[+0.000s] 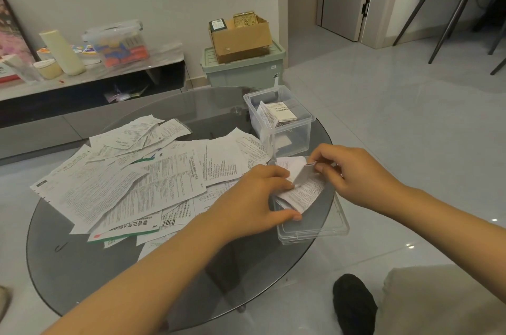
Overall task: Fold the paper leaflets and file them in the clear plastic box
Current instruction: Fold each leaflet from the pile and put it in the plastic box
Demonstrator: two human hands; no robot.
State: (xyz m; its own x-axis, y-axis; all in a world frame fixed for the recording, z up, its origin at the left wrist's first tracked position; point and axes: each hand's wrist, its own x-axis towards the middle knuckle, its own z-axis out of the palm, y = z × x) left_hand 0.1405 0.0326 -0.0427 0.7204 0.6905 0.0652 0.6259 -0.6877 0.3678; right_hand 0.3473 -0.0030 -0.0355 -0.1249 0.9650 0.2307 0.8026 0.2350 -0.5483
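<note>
Folding now: both hands work one leaflet (302, 192) at the table's right edge.
Right hand (353, 170): fingers pinch the leaflet's raised top flap.
Left hand (257, 197): fingers and thumb grip its lower part.
Leaflet lies: long way slanting, above the clear lid (315, 228).
Clear plastic box (279, 118): just behind the hands, nearer the right hand, holding folded leaflets.
Loose leaflets (142, 173): piled left on the glass table (82, 266).

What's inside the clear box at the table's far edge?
The clear box holds a few folded leaflets leaning against its left wall. The rest of its floor looks bare, though the leaflets cover part of it.
</note>
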